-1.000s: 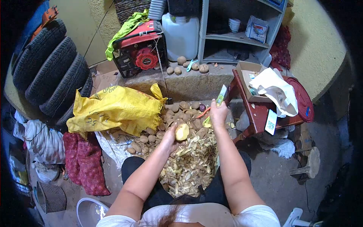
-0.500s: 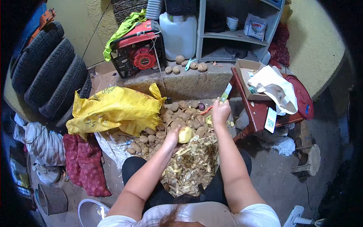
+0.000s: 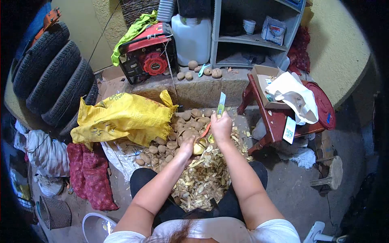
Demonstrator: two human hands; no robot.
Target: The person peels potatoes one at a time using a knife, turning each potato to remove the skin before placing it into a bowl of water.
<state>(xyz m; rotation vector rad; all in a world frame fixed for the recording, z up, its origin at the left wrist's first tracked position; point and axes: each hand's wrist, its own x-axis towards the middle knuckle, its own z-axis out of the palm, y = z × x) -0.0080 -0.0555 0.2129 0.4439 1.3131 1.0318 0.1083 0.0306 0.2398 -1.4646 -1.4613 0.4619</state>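
Between my knees, my left hand (image 3: 186, 147) is wrapped round a peeled, pale yellow potato (image 3: 198, 148). My right hand (image 3: 221, 126) is closed on a tool with a green handle and a light blade-like end (image 3: 221, 103), which points up and away from me. An orange-red strip-like object (image 3: 206, 130) shows between the two hands; whether my right hand touches it is unclear. Unpeeled brown potatoes (image 3: 185, 116) lie beyond my left hand. A thick heap of peelings (image 3: 202, 182) spreads below both hands.
A yellow sack (image 3: 125, 117) lies left of the potatoes, with red mesh bags (image 3: 96, 178) nearer me. A red table (image 3: 267, 117) holding a cardboard box (image 3: 259, 77) stands at the right. Behind are a generator (image 3: 150, 56) and a stone ledge (image 3: 202, 91).
My right hand has moved left, closer to my left hand, and the tool in it now stands more upright. The left hand still holds the potato in nearly the same place.
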